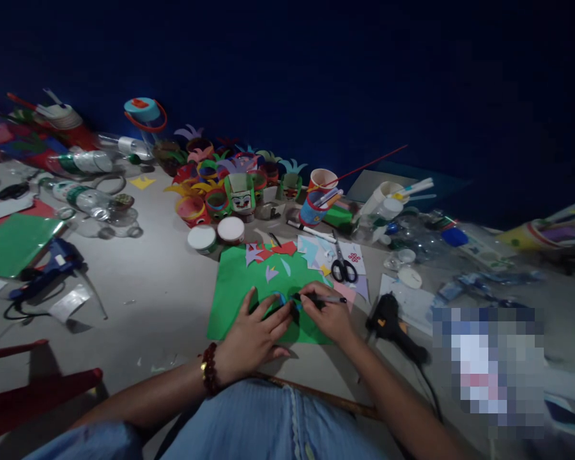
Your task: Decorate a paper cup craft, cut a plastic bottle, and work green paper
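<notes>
A green sheet of paper (232, 275) lies on the table in front of me. My left hand (256, 332) rests flat on it with its fingers spread, their tips beside a small blue paper piece (282, 298). In my right hand (328, 317) is a black pen (334, 299), pinched between thumb and fingers, its tip low over the sheet near that piece. Whether the tip touches cannot be made out. A purple scrap (271, 273) and red cut paper (283, 248) lie farther up the sheet. Black-handled scissors (344, 271) lie to the right on paper scraps.
Several decorated paper cups (242, 200) stand at the back, with two white-lidded jars (202, 239) before them. A black glue gun (397, 329) lies right, a blue glue gun (52, 268) left. Plastic bottles (93, 203) lie on both sides. A red stool (38, 399) is lower left.
</notes>
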Available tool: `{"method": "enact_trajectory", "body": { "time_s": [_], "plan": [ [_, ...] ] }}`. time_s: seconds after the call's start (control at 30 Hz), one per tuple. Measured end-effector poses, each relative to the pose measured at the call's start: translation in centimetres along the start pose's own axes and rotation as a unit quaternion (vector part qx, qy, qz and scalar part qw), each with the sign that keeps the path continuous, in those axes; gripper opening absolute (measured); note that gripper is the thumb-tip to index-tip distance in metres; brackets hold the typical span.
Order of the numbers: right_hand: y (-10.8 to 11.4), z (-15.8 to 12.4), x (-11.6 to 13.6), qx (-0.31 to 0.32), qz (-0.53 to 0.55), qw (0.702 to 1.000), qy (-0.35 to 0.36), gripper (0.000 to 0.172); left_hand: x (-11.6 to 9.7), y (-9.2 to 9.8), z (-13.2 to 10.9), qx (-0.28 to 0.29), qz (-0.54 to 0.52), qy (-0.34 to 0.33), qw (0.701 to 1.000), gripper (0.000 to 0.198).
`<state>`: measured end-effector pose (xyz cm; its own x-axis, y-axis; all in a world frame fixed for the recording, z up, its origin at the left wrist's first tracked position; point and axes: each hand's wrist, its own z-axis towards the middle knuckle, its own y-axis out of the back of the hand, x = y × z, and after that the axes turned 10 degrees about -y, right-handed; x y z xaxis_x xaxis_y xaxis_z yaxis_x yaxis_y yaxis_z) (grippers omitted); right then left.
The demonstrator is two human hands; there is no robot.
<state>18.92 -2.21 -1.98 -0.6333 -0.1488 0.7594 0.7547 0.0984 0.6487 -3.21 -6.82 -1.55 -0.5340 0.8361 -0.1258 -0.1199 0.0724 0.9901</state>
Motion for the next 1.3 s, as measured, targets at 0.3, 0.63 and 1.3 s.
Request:
{"method": "enact_trajectory", "body": {
  "time_s": [0.3, 0.63, 1.3],
  "plan": [
    [0.03, 0.05, 0.25, -0.011, 0.009, 1.0, 0.005, 0.012, 0.14, -0.16, -0.08, -0.007, 0.003, -0.004, 1.0, 0.062],
    [0.07, -0.04, 0.38, -0.014, 0.018, 1.0, 0.002, 0.012, 0.1, -0.04, -0.06, 0.0, 0.018, -0.005, 1.0, 0.066],
    [0.02, -0.04, 0.29, -0.015, 0.014, 1.0, 0.004, 0.011, 0.09, 0.11, -0.03, 0.001, 0.006, -0.003, 1.0, 0.065]
  ]
}}
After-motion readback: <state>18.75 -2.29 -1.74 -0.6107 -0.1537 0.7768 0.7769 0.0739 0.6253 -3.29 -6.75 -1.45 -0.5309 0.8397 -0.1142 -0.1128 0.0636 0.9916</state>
